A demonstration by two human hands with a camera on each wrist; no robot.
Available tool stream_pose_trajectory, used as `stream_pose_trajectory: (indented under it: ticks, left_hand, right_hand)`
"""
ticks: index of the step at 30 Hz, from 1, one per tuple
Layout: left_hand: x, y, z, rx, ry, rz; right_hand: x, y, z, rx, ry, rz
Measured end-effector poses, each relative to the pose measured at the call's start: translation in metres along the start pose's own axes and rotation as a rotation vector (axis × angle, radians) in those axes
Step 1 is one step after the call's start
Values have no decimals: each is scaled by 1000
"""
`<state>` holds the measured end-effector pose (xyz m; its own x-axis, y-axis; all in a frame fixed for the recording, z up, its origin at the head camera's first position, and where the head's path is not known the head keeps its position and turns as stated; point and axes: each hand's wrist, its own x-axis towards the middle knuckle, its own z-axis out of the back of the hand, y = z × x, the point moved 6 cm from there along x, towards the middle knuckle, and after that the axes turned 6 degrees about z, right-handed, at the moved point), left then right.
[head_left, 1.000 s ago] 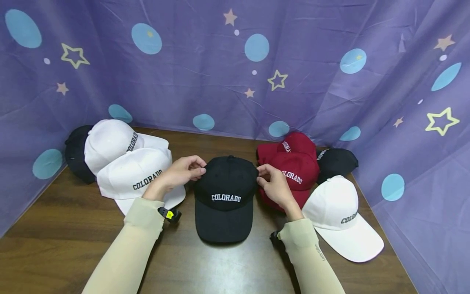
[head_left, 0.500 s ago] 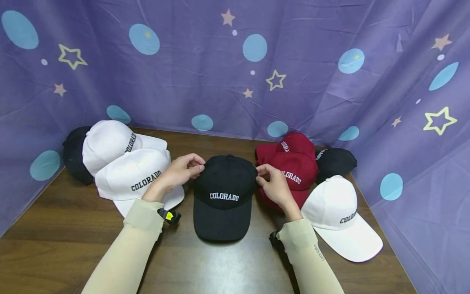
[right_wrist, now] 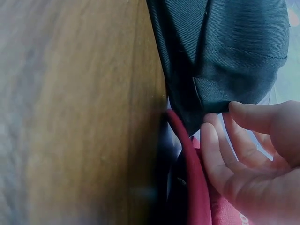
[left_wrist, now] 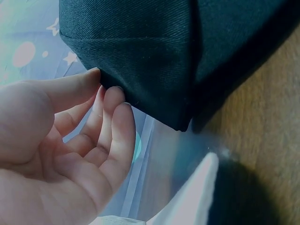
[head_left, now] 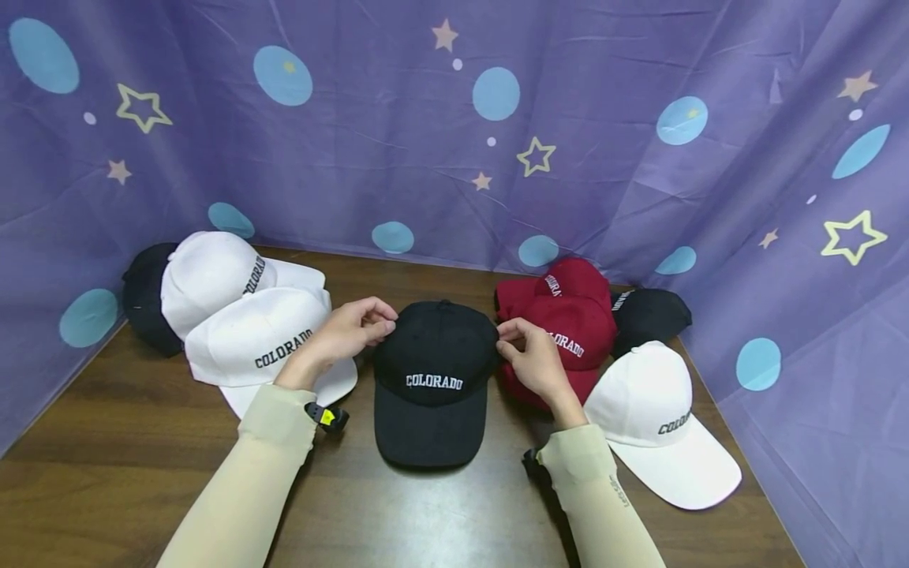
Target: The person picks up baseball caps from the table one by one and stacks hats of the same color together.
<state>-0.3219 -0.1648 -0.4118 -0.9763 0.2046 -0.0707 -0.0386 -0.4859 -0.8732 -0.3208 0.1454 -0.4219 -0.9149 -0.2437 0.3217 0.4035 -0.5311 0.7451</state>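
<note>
A black baseball cap with white COLORADO lettering sits at the middle of the table, brim toward me. My left hand pinches the left edge of its crown between thumb and fingertips. On the opposite side, my right hand pinches the crown's right edge in the same way. Close up in the left wrist view, the thumb presses on the rim of the cap's dark fabric. In the right wrist view the fingertips meet the cap's lower edge, with a red brim just below.
Two white caps overlap at the left, with a black cap behind them. Red caps lie right of the middle, beside another black cap and a white cap. A purple curtain backs the wooden table.
</note>
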Motion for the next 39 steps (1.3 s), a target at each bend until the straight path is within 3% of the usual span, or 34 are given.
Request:
stream_pose_trajectory:
  ticks: [8,17,24,28,30,36,39]
  left_hand:
    - [-2,-2,6,-29,-43,-11]
    - [-11,-20,21,6,-139,-64]
    - [-18,-43,27,85,-187,-160]
    - [-25,-63,24,151,-199,-245]
    - [-30,-72,21,174,-201,-287]
    - [-39,-91,14,188,-190,-364]
    - [-41,-97,9,193,-172,-392]
  right_hand:
    - [-1,13,19,-26,-33,17]
    - [-11,44,86,-40,-174,51]
    - [-26,58,138,-11,-261,61]
    - [-29,47,172,-78,-286,20]
    - [-29,37,189,-132,-281,-38]
    - [-28,-2,228,-293,-165,-223]
    - [-29,-27,239,-303,-135,-307]
